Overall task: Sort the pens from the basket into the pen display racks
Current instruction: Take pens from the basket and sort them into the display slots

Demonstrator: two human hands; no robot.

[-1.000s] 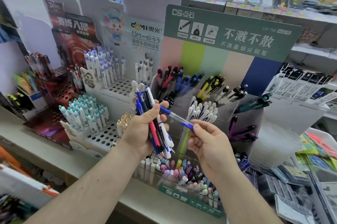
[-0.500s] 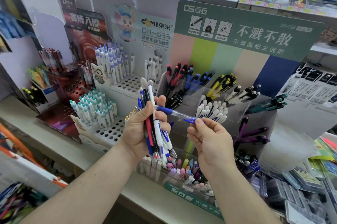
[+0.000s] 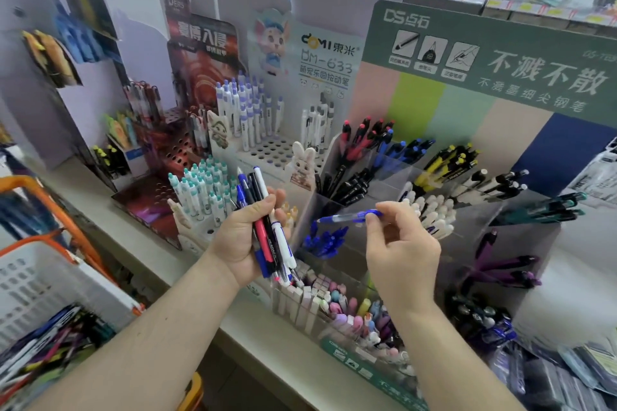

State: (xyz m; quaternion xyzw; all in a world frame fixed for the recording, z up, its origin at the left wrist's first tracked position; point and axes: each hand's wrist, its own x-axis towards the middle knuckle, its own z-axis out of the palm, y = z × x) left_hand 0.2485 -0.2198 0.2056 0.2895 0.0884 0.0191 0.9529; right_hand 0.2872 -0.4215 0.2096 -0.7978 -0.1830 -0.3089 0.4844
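We see the right hand (image 3: pixel 402 252) pinching a blue pen (image 3: pixel 349 217) by its cap end between thumb and fingertips, other fingers loosely curled. The pen lies nearly level, tip pointing left, hovering above the clear compartment holding matching blue pens (image 3: pixel 323 239) — not touching them. The left hand (image 3: pixel 245 235) grips a bundle of pens (image 3: pixel 263 227) in a fist, fingers wrapped round the middle; we count blue, black, red-pink and white barrels, tops fanning up past the fingers, tips sticking out below the palm. The two hands are near each other but apart.

Behind them stands the clear tiered rack (image 3: pixel 414 183) with a green header card (image 3: pixel 500 53). We note red and black pens (image 3: pixel 359 156) at upper left, yellow-black pens (image 3: pixel 447 165) in the middle, white pens (image 3: pixel 430 210) just right of the held pen, teal pens (image 3: pixel 547 210) and purple pens (image 3: pixel 504 272) further right. Pastel pens (image 3: pixel 347 310) fill the front row below the hands.

Left of that is a white peg-hole rack (image 3: pixel 267 151) — purple-capped pens (image 3: pixel 248 110) on top, teal-capped pens (image 3: pixel 200 191) on the lower step, just beside the left hand. A dark red rack (image 3: pixel 157 206) sits further left.

At bottom left we see a white basket (image 3: pixel 36 283) with orange handles, mixed pens (image 3: pixel 50 340) lying in it, below the counter (image 3: pixel 267 327) edge.
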